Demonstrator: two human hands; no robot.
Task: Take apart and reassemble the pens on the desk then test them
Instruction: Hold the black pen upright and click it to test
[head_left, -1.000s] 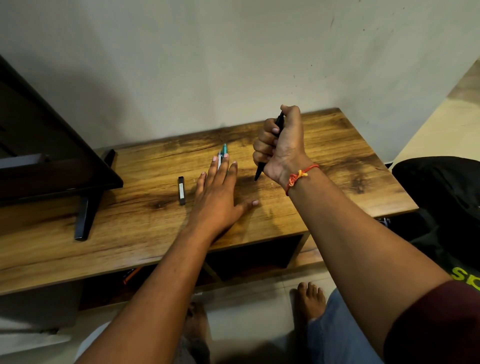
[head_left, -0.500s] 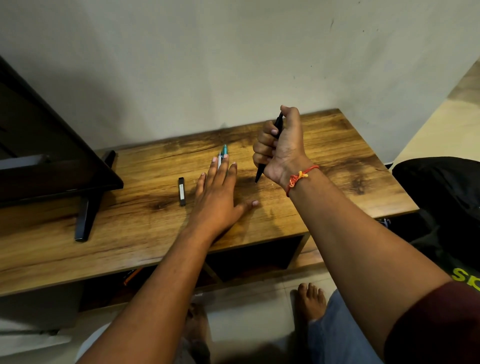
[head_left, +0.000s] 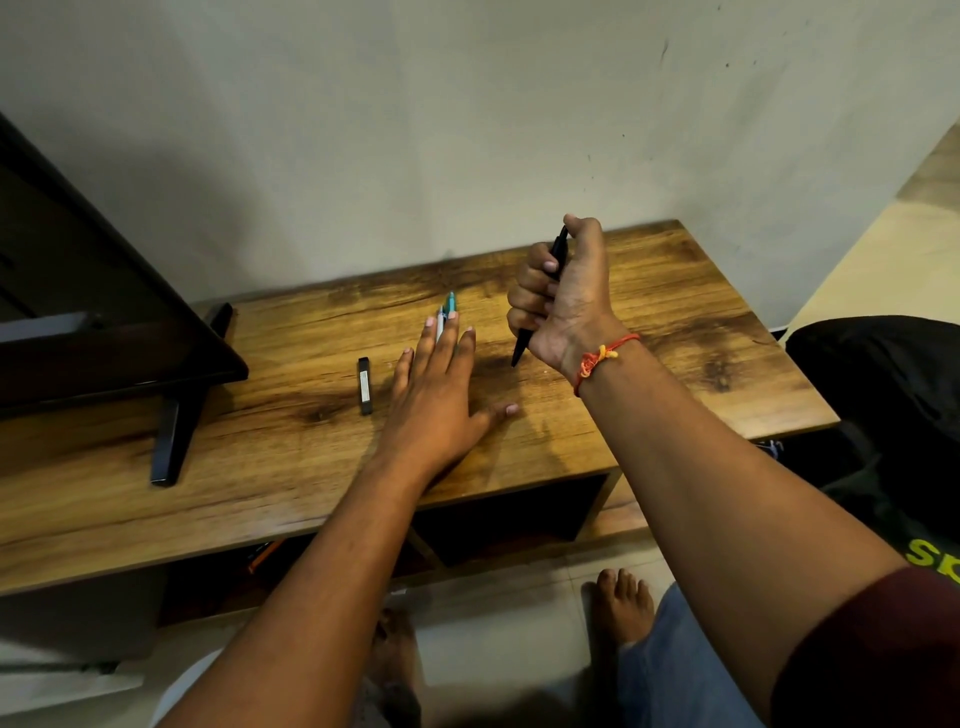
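Note:
My right hand (head_left: 563, 296) grips a black pen (head_left: 559, 249) in a fist above the wooden desk (head_left: 675, 332), thumb on its top end, tip pointing down just over the wood. My left hand (head_left: 436, 395) lies flat on the desk with fingers straight. Under its fingertips lie a teal pen (head_left: 450, 302) and a white pen (head_left: 440, 318), mostly covered by the fingers.
A small black rectangular piece with a white label (head_left: 365, 385) lies left of my left hand. A dark monitor (head_left: 93, 291) on a black stand (head_left: 176, 431) fills the desk's left. A black bag (head_left: 883, 395) sits at the right; bare feet below.
My right hand has lifted the black pen very slightly. The left hand has stayed flat on the desk.

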